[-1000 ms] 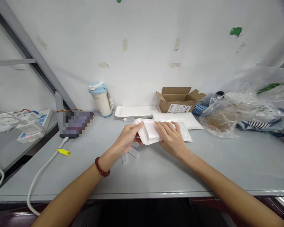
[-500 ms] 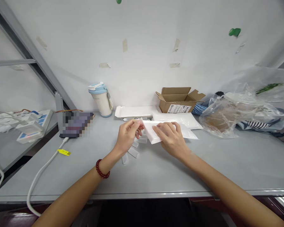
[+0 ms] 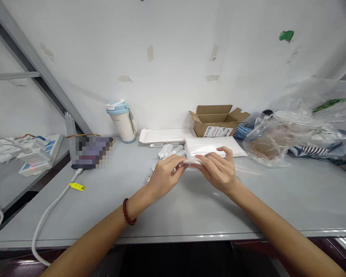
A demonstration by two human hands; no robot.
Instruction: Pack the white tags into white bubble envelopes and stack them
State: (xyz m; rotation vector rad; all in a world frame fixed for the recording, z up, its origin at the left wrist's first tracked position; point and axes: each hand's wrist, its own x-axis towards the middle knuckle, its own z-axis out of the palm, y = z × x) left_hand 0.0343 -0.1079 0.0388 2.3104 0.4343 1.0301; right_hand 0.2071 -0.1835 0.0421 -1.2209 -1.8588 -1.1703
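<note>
My left hand (image 3: 167,172) and my right hand (image 3: 217,169) meet over the middle of the desk. Between their fingertips they pinch the near-edge-on end of a thin white packet (image 3: 193,161). Its clear plastic end shows faintly to the right of my right hand; my fingers hide much of the rest. Just beyond, a white plastic-wrapped package (image 3: 207,145) lies flat. Several small translucent plastic tubes (image 3: 168,150) are scattered behind my left hand, with a few partly covered by it.
Along the wall stand a tumbler (image 3: 123,125), a long white box (image 3: 167,135) and an open cardboard box (image 3: 215,121). Clear plastic bags (image 3: 294,134) sit on the right. At left lie a phone (image 3: 92,152), its white cable (image 3: 50,209) and a power strip (image 3: 43,154).
The white packet has tilted from showing its broad face to nearly edge-on. My left hand has moved right and nearer, and my right hand slightly right. More tubes are uncovered behind.
</note>
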